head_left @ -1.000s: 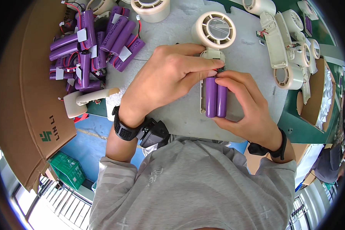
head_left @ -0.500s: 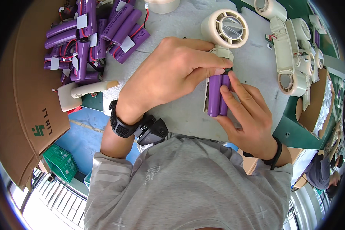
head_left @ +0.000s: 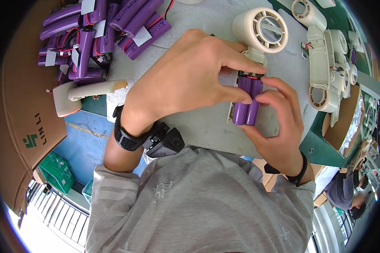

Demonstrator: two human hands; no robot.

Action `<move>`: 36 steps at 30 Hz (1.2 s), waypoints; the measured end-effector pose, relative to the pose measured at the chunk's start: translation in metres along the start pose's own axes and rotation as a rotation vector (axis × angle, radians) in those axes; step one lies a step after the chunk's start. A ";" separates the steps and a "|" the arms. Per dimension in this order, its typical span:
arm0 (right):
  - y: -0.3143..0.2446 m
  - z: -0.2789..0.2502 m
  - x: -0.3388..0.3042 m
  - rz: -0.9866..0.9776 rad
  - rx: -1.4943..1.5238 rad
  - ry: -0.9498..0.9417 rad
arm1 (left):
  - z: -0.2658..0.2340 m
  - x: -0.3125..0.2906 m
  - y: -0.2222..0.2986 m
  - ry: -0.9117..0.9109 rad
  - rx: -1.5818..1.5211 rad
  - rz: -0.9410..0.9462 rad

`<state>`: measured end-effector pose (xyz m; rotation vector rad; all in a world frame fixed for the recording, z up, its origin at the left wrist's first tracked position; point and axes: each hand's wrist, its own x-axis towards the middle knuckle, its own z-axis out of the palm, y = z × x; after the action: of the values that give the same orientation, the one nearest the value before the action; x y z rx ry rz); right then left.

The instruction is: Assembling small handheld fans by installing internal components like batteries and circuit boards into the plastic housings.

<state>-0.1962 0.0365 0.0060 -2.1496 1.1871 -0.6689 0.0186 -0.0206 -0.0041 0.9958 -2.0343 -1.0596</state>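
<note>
A purple two-cell battery pack (head_left: pixel 241 112) lies lengthwise in the handle of a cream fan housing (head_left: pixel 246 25), with red wire and a small circuit board at its upper end. My left hand (head_left: pixel 183 76) reaches over from the left, its thumb on the pack and its index finger by the circuit board at the housing's neck. Its other fingers curl around the housing's far side, partly hidden. My right hand (head_left: pixel 280 120) holds the pack from the right, thumb near the lower end and fingertips along its side.
Several purple battery packs (head_left: pixel 85 52) with white tabs are heaped at the upper left, beside a cardboard box (head_left: pixel 19 109). A cream part (head_left: pixel 65 99) lies near them. More fan housings (head_left: pixel 318 63) lie to the right, by an open carton (head_left: pixel 342 122). Another person (head_left: pixel 340 189) is at the far right.
My left thumb has moved down from the wires onto the pack, opening away from the index finger. The right fingers have shifted along the pack's side. The whole view has moved slightly.
</note>
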 end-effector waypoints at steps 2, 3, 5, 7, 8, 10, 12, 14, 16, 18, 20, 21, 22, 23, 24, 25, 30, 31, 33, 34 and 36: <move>0.000 0.001 0.002 0.042 0.054 -0.008 | 0.000 0.000 -0.001 -0.044 0.002 -0.042; 0.000 0.002 0.003 0.082 0.109 -0.012 | 0.000 0.000 -0.002 -0.044 0.002 -0.040; 0.000 0.003 0.006 0.121 0.162 -0.011 | 0.000 -0.001 -0.004 -0.050 0.002 -0.065; -0.001 0.004 0.009 0.121 0.121 -0.031 | -0.001 -0.001 -0.002 -0.054 0.006 -0.072; -0.001 0.004 0.010 0.122 0.098 -0.037 | -0.002 0.001 0.000 -0.079 -0.012 -0.113; -0.002 0.005 0.014 0.131 0.106 -0.028 | -0.005 0.004 0.004 -0.128 -0.043 -0.194; -0.003 0.003 0.018 0.151 0.129 -0.026 | -0.002 0.007 0.001 -0.093 -0.041 -0.146; -0.004 0.003 0.020 0.154 0.123 -0.016 | 0.002 0.006 -0.002 -0.021 -0.044 -0.068; -0.005 0.003 0.021 0.168 0.116 -0.021 | 0.001 0.006 0.001 -0.032 -0.047 -0.078; -0.004 0.000 0.018 0.126 0.121 -0.020 | -0.004 0.007 0.006 -0.040 -0.067 -0.124; -0.001 -0.002 0.017 0.055 0.136 -0.048 | -0.001 0.003 0.001 -0.002 -0.064 -0.068; 0.002 -0.001 0.014 0.027 0.112 -0.036 | 0.004 0.001 -0.005 0.015 -0.079 -0.037; 0.003 0.000 0.008 0.005 0.064 -0.018 | 0.007 0.001 -0.008 0.032 -0.095 -0.004; 0.004 0.000 0.004 -0.012 0.019 -0.001 | 0.007 0.002 -0.007 0.050 -0.083 0.021; 0.005 -0.002 0.005 -0.036 -0.001 0.009 | 0.007 0.001 -0.007 0.033 -0.084 0.001; 0.003 -0.003 0.006 -0.017 0.013 -0.020 | 0.006 -0.001 -0.005 0.011 -0.088 -0.023; -0.005 -0.009 0.016 0.034 0.025 -0.121 | 0.002 -0.001 -0.001 -0.010 -0.150 -0.055; -0.007 -0.009 0.017 0.044 0.022 -0.145 | 0.002 -0.001 -0.001 -0.004 -0.151 -0.051; -0.006 -0.008 0.014 0.001 -0.034 -0.131 | 0.000 -0.001 0.001 -0.043 -0.151 -0.075; -0.005 -0.007 0.011 -0.039 -0.084 -0.115 | -0.002 0.000 0.002 -0.062 -0.151 -0.088; -0.006 -0.005 0.008 -0.089 -0.134 -0.106 | -0.002 -0.002 0.002 -0.043 -0.120 -0.054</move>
<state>-0.1926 0.0311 0.0153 -2.3305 1.1134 -0.5182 0.0202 -0.0189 -0.0018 0.9784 -1.9616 -1.2265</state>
